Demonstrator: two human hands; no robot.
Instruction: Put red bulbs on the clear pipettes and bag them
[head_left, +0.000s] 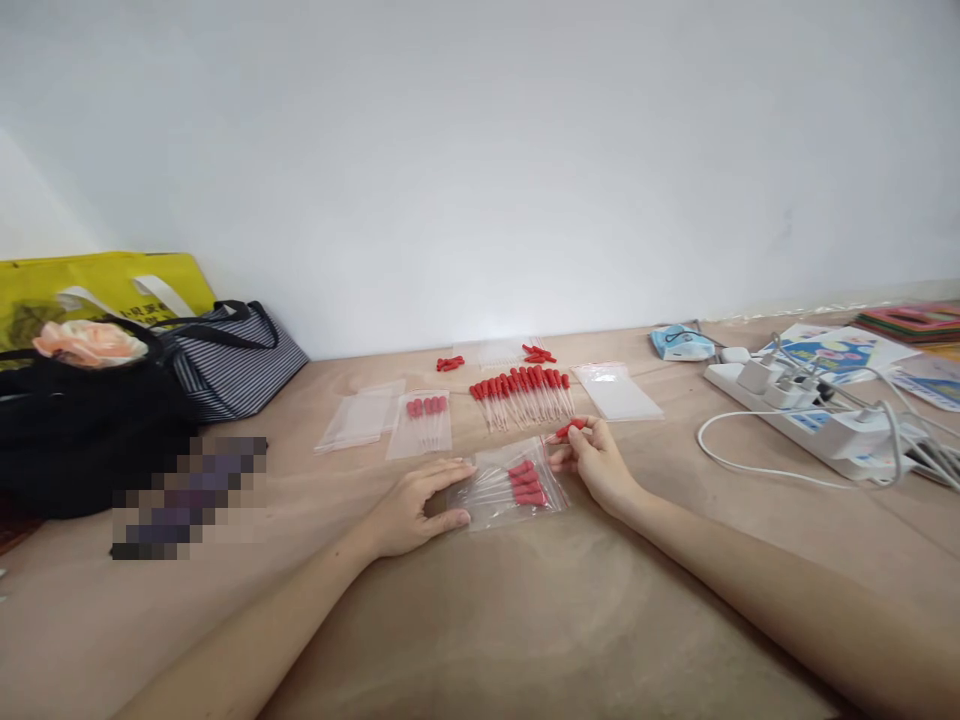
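Note:
A clear zip bag (491, 508) lies on the table in front of me, with several red-bulbed droppers (528, 484) inside, bulbs toward the right. My left hand (416, 508) grips the bag's left end between thumb and fingers. At the bag's open right end, my right hand (596, 465) pinches a dropper (570, 428) by its red bulb; its tube points left, toward the opening. Behind the bag, a row of loose droppers (517, 395) lies side by side. To the left of that row is another bag (397, 440) with several droppers in it.
Flat clear bags lie at left (356, 415) and a bag stack (619, 392) at right. Loose red bulbs (450, 364) sit near the wall. A power strip (810, 425) with cables, a blue mask (682, 343) and papers are right; a striped bag (232, 360) stands left.

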